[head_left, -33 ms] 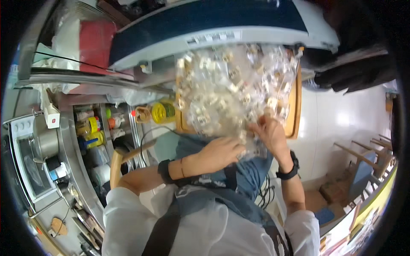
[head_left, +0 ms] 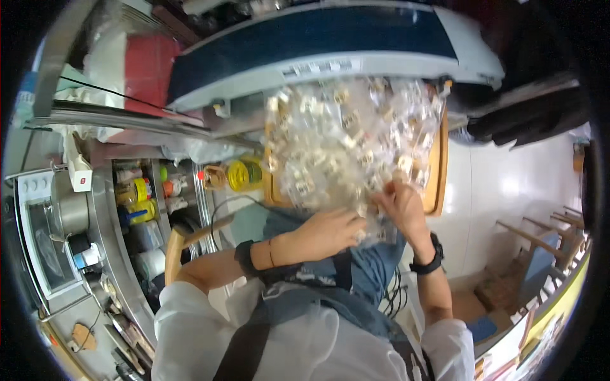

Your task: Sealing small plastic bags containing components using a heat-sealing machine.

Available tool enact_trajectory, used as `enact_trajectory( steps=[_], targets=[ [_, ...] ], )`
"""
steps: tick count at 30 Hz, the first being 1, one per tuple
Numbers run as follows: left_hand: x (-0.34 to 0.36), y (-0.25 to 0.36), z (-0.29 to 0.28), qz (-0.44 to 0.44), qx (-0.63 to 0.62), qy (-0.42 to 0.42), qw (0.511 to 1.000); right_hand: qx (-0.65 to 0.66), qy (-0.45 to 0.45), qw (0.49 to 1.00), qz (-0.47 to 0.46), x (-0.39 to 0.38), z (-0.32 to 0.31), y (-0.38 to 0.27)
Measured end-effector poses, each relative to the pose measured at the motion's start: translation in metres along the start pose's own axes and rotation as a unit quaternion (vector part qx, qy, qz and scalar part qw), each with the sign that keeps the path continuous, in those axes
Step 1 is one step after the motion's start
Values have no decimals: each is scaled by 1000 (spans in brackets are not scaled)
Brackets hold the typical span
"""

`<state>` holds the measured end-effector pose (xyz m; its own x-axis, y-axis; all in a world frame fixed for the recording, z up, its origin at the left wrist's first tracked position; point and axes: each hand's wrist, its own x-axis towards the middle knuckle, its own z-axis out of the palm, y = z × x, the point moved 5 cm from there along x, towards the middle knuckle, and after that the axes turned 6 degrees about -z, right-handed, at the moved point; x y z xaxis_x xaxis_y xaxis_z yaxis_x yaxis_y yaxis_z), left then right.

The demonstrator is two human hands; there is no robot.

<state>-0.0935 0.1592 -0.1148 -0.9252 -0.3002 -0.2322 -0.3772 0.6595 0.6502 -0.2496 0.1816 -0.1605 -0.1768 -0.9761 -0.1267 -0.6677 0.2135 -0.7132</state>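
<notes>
A heap of small clear plastic bags [head_left: 311, 149], each with a pale labelled piece inside, covers a wooden tray [head_left: 436, 187]. Over my lap, at the tray's near edge, hangs one clear plastic bag [head_left: 381, 233] with a small pale piece in it. My left hand [head_left: 327, 230] closes on its left side, fingertips curled. From the right, my right hand [head_left: 405, 208] pinches its upper part between thumb and fingers. The exact contact at the fingertips is blurred and partly hidden by the other bags.
Beyond the tray stands a grey machine with a dark top [head_left: 318, 41]. Left of it are a yellow-lidded jar [head_left: 244, 174] and steel shelves [head_left: 155, 209] with bottles. A blue-seated chair [head_left: 540, 257] lies at the right; black cables [head_left: 397, 295] hang beside my lap.
The view has shifted slightly, so the machine and tray sit a little lower in the picture. Both hands keep hold of the bag, with only small finger movement.
</notes>
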Motion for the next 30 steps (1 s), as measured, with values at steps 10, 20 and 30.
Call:
enact_trajectory(
  steps=[10, 20, 30],
  targets=[
    [82, 6, -92, 170, 116, 203, 957, -28, -40, 984, -173, 17, -84, -76],
    [167, -9, -173, 54, -295, 89, 950, 304, 224, 913, -155, 122, -165, -63],
    [227, -25, -188, 56, -578, 110, 807, 46, 347, 907, -233, 163, -200, -72]
  ],
)
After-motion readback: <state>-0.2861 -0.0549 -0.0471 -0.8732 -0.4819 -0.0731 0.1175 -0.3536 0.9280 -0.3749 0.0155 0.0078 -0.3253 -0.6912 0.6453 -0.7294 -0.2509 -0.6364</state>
